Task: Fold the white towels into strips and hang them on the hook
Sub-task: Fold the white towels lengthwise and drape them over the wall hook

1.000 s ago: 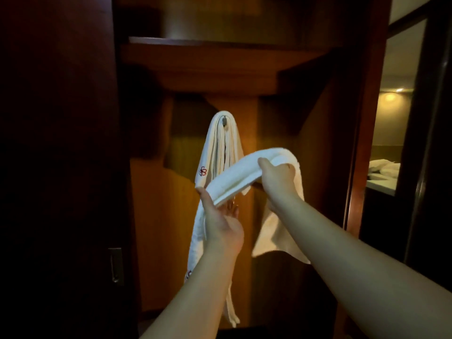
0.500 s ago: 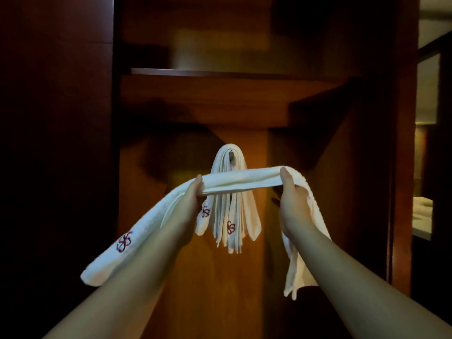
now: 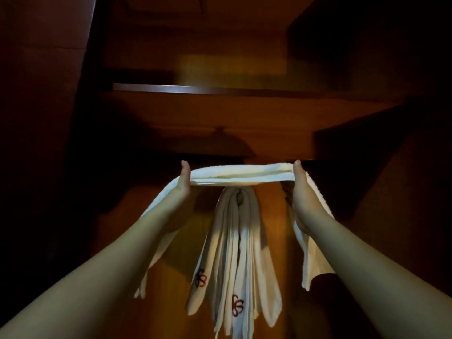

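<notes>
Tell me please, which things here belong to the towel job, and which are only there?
For the job:
folded towel, held by left hand and right hand
hanging towels
hook, mostly covered

Only there:
wooden shelf
wooden back panel

The towel (image 3: 241, 173) stretched between the two gripping hands is white terry cloth, nubbly and matt. Just below the grip, the hung towels (image 3: 234, 253) are the same soft cloth with red stitched flowers. Behind, the wardrobe (image 3: 220, 113) is dark wood with a dull sheen.
</notes>
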